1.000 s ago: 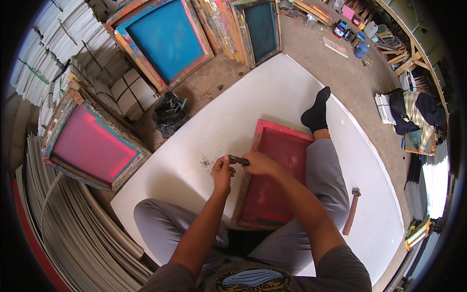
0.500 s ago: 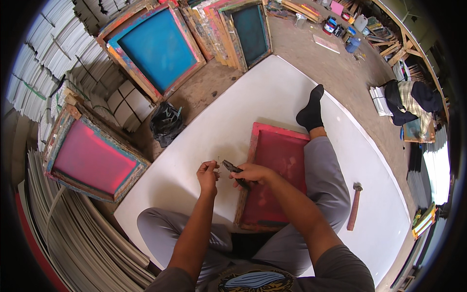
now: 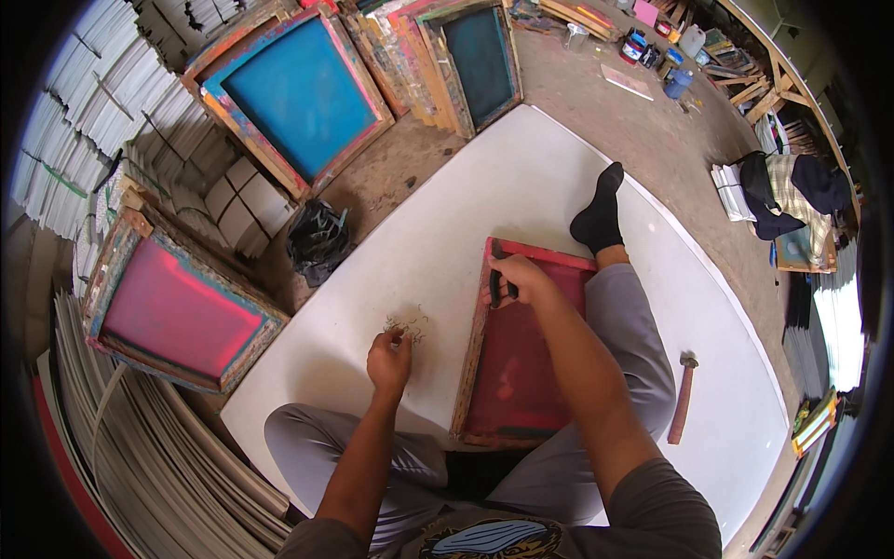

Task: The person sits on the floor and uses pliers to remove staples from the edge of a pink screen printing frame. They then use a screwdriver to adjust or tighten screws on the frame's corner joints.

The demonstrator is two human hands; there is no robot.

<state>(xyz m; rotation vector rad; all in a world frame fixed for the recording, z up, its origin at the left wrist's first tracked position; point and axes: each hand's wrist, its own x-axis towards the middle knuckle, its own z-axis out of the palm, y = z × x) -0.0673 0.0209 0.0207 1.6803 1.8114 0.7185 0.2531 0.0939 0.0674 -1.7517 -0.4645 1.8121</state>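
Observation:
My right hand (image 3: 518, 278) is closed round the dark handles of a pair of pliers (image 3: 496, 253). The pliers' head is at the upper left corner of a wooden-framed printing screen (image 3: 521, 373) with red mesh, which lies by my bent leg. To the left, my left hand (image 3: 389, 361) is held with thumb and fingers pinched together; anything between them is too small to make out. Just beyond those fingertips, a small heap of bent metal bits (image 3: 414, 324), like staples or thin nails, lies on the white board (image 3: 447, 205).
A hammer (image 3: 683, 396) with a reddish handle lies right of my leg. Left of the board are a black plastic bag (image 3: 318, 240) and a pink screen (image 3: 182, 307). Blue screens (image 3: 303, 98) lean at the back. Paint containers (image 3: 633, 47) stand on the far floor.
My right hand has carried the pliers away from my left hand, up and right to the screen's corner. My left hand has dropped slightly toward me, uncovering the heap of metal bits.

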